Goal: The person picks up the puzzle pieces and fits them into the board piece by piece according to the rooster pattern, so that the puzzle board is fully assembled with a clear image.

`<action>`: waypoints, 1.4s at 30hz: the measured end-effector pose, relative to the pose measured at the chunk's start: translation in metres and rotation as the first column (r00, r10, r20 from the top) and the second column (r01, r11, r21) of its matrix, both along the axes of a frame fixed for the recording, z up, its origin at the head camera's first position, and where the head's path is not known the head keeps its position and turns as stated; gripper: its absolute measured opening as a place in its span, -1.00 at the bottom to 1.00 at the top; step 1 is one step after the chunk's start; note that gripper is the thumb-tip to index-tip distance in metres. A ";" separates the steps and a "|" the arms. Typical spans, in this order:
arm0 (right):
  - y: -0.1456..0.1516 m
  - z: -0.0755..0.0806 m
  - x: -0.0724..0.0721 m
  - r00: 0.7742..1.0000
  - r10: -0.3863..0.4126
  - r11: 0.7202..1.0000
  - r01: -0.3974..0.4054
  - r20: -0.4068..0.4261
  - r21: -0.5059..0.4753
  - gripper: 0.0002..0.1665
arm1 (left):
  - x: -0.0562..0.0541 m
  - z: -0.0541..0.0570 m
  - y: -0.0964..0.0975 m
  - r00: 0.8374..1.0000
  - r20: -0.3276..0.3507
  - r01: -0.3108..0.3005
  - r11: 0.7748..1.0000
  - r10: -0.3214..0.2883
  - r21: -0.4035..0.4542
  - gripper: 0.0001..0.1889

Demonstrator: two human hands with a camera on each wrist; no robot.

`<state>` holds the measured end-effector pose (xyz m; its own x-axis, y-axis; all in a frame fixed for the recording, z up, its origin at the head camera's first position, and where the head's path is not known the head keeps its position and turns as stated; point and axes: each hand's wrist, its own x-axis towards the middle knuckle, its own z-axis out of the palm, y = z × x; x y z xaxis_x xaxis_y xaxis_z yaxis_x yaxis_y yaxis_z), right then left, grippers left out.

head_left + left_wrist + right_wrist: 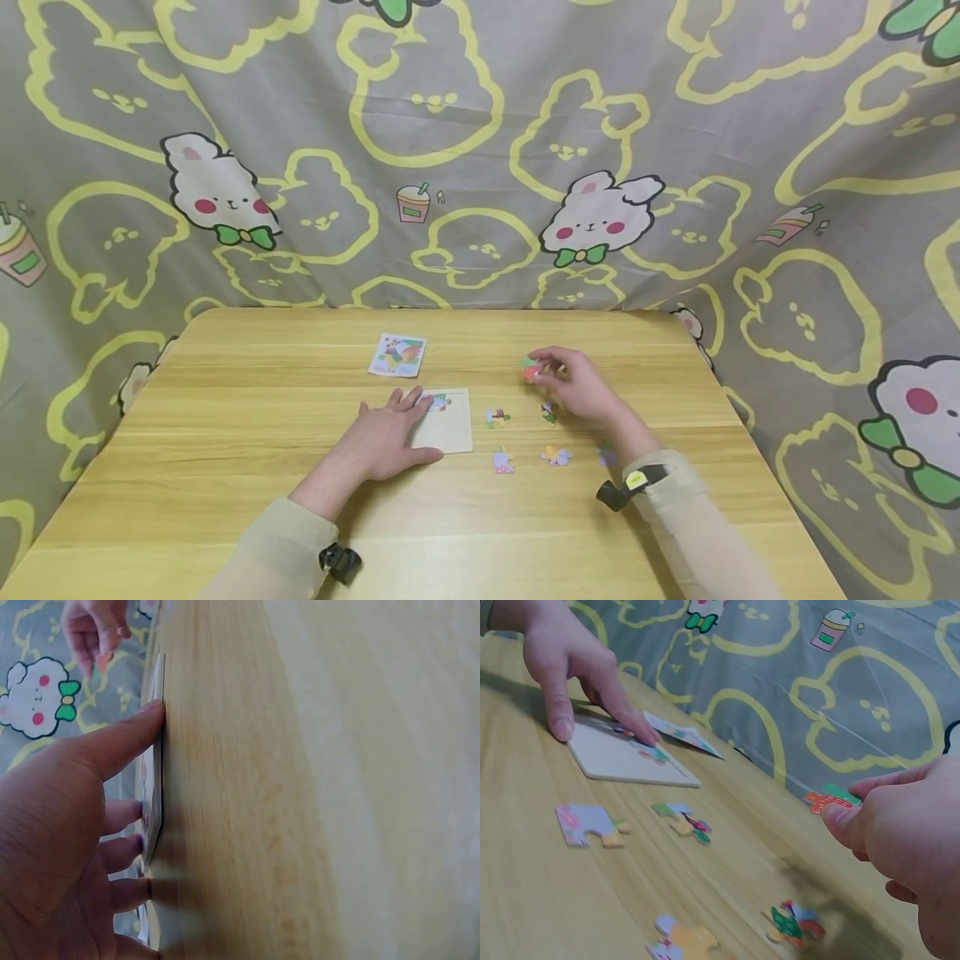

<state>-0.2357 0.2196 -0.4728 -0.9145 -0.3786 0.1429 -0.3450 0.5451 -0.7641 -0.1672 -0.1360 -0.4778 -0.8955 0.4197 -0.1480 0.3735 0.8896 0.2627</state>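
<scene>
My left hand (pixel 386 437) rests with extended fingers on the left side of a white puzzle tray (pixel 450 433), its thumb along the near edge. Beside those fingertips, a colourful jigsaw piece (pixel 441 402) lies at the tray's top. My right hand (pixel 581 387) pinches a red and green jigsaw piece (pixel 832 799) between thumb and forefinger, raised above the table. Below this hand sits a green, multicoloured piece (pixel 787 922). In the left wrist view, the tray (pixel 156 761) appears edge-on under the left thumb; its face is mostly hidden.
Right of the tray lie more loose pieces: one with green and red (pixel 497 417), a lilac one (pixel 503 461), a yellow one (pixel 556 455) and another lilac one (pixel 607 455) near the right wrist. A printed picture card (pixel 400 354) lies behind the tray. A patterned curtain (pixel 480 192) borders the table.
</scene>
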 end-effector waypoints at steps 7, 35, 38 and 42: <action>-0.017 -0.002 -0.001 0.999 0.034 0.999 -0.034 -0.008 -0.005 -0.59 | -0.001 -0.001 0.000 1.000 -0.015 0.006 1.000 -0.007 -0.008 0.02; -0.070 -0.017 -0.001 0.987 0.161 0.985 -0.159 0.018 -0.070 -0.56 | 0.000 -0.002 0.000 1.000 -0.002 -0.007 1.000 0.007 -0.014 0.01; -0.074 -0.017 0.000 0.986 0.167 0.984 -0.165 0.020 -0.064 -0.58 | 0.000 -0.002 0.000 1.000 -0.002 -0.007 1.000 0.007 -0.016 0.02; -0.079 -0.019 -0.001 0.983 0.182 0.982 -0.180 0.026 -0.056 -0.60 | 0.000 -0.001 0.000 1.000 0.004 -0.007 1.000 0.008 -0.013 0.02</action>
